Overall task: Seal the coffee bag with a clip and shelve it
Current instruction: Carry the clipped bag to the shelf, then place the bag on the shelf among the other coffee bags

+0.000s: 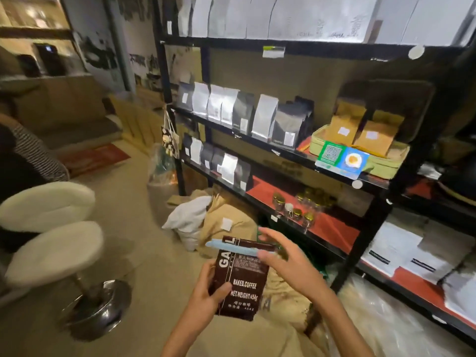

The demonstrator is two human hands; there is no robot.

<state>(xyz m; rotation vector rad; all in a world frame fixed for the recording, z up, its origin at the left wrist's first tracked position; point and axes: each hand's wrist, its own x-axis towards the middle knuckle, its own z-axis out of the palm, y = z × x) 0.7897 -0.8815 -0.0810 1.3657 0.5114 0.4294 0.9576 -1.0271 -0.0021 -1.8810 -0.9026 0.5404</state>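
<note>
A dark brown coffee bag (pixel 242 282) printed "BAKED.COFFEE" stands upright in my left hand (pixel 208 297), which grips its lower left side. A long light-blue clip (pixel 237 249) lies across the bag near its top. My right hand (pixel 286 261) is at the clip's right end, thumb under it and fingers spread above it. The black metal shelf rack (pixel 371 228) stands just beyond, its tiers holding rows of silver and black bags (pixel 247 112).
Burlap sacks (pixel 231 225) and a white sack lie on the floor under my hands. Two white bar stools (pixel 54 251) stand at the left. Small jars (pixel 296 210) sit on a red-lined shelf. A green tray (pixel 360 161) holds kraft bags.
</note>
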